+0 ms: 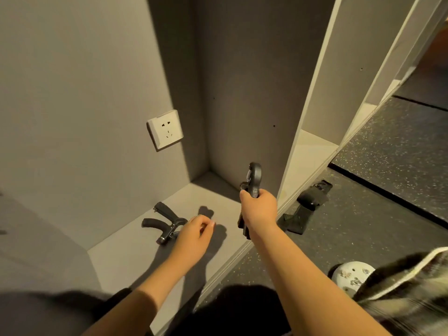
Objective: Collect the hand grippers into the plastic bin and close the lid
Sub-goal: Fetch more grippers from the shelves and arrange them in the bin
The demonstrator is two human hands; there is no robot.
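**A:** How far along is the collecting looking?

**B:** Early, I'd judge. The right hand [258, 206] is gripping the raised hand gripper [253, 177], fingers wrapped round its lower part, and is holding it upright above the cabinet shelf [135, 258]. A dark piece is showing under that wrist, and I cannot tell whether it belongs to the same tool.

**A:** And the other hand?

**B:** The left hand [194, 230] is hovering low over the shelf with its fingers loosely curled, and nothing is showing inside them. The second hand gripper [164, 223] is lying flat just to the left of that hand, handles pointing away from it. Whether the knuckles are touching its head, I cannot tell.

**A:** So what is remaining?

**B:** Nearly everything, going by this view. The plastic bin and its lid are not appearing anywhere, so nothing is showing as dropped in or closed. The lying gripper is waiting to be picked up, then both are needing a carry to the bin.

**A:** Anything else nearby?

**B:** Some black strap-like items [308, 202] are lying on the speckled floor [363, 190], to the right of the right hand. What they are, I cannot tell.
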